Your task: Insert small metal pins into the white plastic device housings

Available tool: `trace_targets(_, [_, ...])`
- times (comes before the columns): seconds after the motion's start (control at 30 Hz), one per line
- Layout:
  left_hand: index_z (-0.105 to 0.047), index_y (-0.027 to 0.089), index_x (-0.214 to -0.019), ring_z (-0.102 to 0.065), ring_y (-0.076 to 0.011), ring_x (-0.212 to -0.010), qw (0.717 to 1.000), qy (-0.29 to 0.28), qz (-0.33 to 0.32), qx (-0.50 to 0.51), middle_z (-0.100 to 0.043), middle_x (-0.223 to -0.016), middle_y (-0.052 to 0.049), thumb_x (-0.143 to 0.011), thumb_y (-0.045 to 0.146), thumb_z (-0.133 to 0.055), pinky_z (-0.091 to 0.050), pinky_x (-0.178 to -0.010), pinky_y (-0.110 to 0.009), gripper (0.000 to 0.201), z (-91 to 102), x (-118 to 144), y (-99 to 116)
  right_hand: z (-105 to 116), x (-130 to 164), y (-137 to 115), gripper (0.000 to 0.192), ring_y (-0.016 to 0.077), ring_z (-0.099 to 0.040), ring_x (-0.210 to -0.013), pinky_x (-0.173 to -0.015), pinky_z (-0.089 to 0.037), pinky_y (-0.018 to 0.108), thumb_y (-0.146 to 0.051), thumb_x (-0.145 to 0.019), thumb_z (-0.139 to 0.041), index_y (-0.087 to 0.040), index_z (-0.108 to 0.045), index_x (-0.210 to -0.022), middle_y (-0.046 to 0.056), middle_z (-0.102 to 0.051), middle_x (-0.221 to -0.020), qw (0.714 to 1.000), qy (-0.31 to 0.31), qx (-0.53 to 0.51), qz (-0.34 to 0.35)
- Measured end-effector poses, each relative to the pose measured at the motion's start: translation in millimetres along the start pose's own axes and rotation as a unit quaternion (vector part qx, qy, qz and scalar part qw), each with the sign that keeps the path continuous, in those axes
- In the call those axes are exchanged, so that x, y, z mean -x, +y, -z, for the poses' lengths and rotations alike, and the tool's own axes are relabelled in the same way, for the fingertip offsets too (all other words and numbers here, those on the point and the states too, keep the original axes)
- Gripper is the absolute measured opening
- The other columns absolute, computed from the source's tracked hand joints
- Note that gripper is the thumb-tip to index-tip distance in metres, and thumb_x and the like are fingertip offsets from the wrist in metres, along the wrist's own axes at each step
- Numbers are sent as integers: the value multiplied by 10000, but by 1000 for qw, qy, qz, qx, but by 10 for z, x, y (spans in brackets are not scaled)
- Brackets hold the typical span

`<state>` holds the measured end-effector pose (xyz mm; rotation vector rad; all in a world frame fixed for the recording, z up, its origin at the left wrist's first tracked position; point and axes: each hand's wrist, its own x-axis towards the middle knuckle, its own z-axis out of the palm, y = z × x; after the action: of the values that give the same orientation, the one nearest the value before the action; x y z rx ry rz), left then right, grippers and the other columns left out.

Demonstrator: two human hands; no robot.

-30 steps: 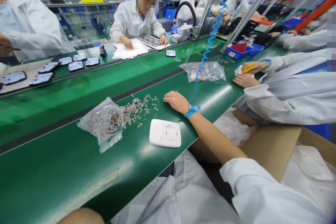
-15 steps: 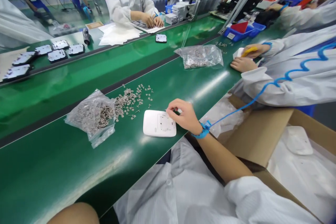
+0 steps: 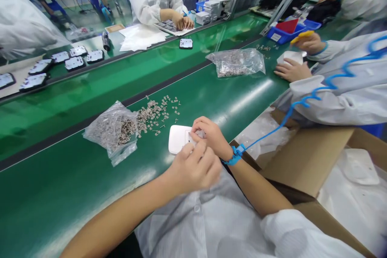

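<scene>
Both hands meet over a white plastic cover [image 3: 177, 139] that lies flat on the green conveyor belt [image 3: 75, 185] at its near edge. The right hand [image 3: 211, 137], with a blue wrist strap [image 3: 235, 155] and coiled cord [image 3: 305, 100], rests its curled fingers on the cover's right part; whether a small piece sits between the fingertips cannot be told. The left hand [image 3: 195, 167] is loosely curled, its fingertips touching the cover's near edge, gripping nothing visible. Just beyond the cover lies a scatter of small metal parts [image 3: 154, 115], spilling from an open clear bag [image 3: 113, 131] to their left. A second bag of parts [image 3: 237, 62] lies farther along the belt, near a co-worker's hand [image 3: 292, 70]. A cardboard box [image 3: 311, 161] stands right of the person.
</scene>
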<state>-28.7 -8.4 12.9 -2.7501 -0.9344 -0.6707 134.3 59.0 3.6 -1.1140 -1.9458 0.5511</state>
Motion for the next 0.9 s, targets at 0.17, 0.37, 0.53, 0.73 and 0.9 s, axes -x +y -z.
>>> trace_targets(0.17, [-695, 117, -894, -641, -284, -847, 989, 48, 12, -137, -680, -877, -138, -949, 430, -560, -432, -843, -451, 345, -109, -106, 104, 93, -176, 89, 99, 154, -555, -777, -703, -456, 290, -189, -883, -688, -193, -621, -811, 14, -593, -856, 996, -89, -20, -11])
trace_targets(0.37, [-685, 107, -942, -655, -300, -810, 992, 35, 35, -113, -678, -880, -142, -933, 476, -563, -429, -814, -434, 389, -71, -101, 195, 112, -90, 84, 139, 156, -569, -744, -666, -466, 296, -246, -900, -725, -197, -615, -828, 14, -617, -827, 999, -42, -5, -21])
trace_targets(0.53, [-689, 80, -1002, -673, -355, -979, 994, 22, 66, -81, -697, -975, -181, -936, 409, -577, -446, -845, -449, 353, -4, -100, 283, 129, 327, -126, 89, 209, -684, -1009, -907, -555, 394, -202, -988, -604, -223, -689, -999, 60, -749, -1039, 995, 51, -85, -23])
trace_targets(0.73, [-674, 127, -819, -678, -279, -861, 999, 19, 30, 0, -668, -798, -89, -917, 349, -588, -444, -803, -441, 258, 115, -196, 63, 85, 482, -120, 229, 234, -681, -1145, -1012, -555, 469, -164, -1012, -545, -230, -723, -1139, 84, -748, -1208, 997, 43, -64, 30])
trace_targets(0.9, [-672, 118, -774, -686, -343, -1050, 998, 38, 4, -52, -683, -795, -126, -948, 356, -553, -457, -789, -434, 318, 125, -246, -173, 48, 475, -36, 186, 257, -660, -1135, -974, -581, 475, -147, -984, -580, -190, -720, -1098, 108, -744, -1213, 995, 30, -1, 99])
